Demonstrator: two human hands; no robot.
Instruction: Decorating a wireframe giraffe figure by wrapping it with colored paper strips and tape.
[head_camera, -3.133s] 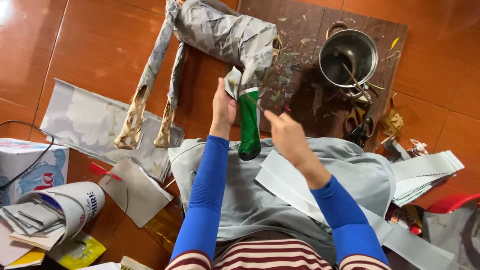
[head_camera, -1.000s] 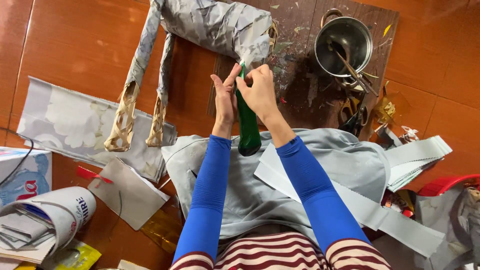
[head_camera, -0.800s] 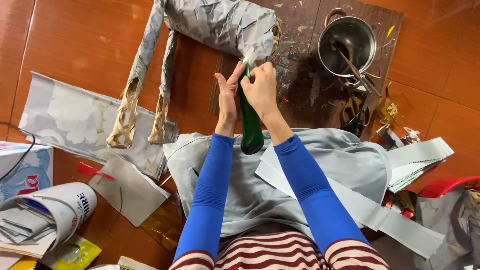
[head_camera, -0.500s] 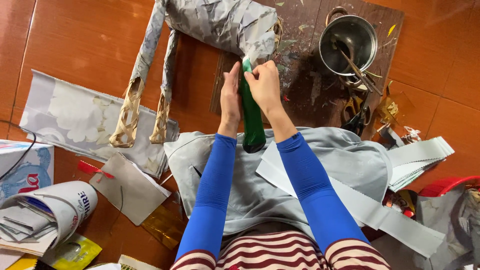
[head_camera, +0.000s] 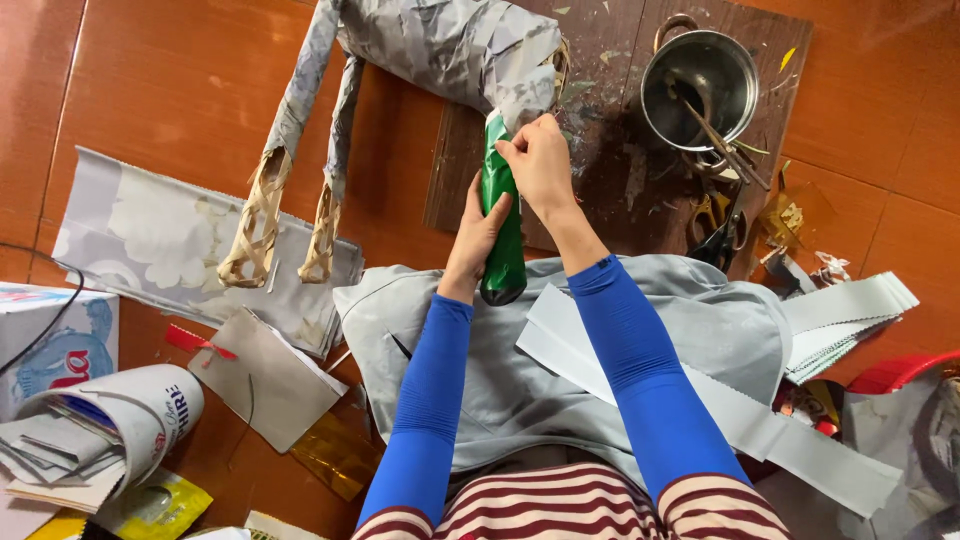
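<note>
A green bottle stands out from the end of a figure wrapped in grey printed paper, which has two woven straw legs. My left hand grips the bottle's side from the left. My right hand pinches the paper at the bottle's upper end, where it joins the wrapped body. A grey cloth lies over my lap, with long grey paper strips across it.
A dark wooden board carries a metal pot with a brush, and scissors beside it. Printed paper sheets, a rolled bundle, a box at left; stacked strips at right.
My right hand came from the right and closed on the paper at the bottle's top. The bottle has been pushed up against the wrapped figure while my left hand stays on it.
</note>
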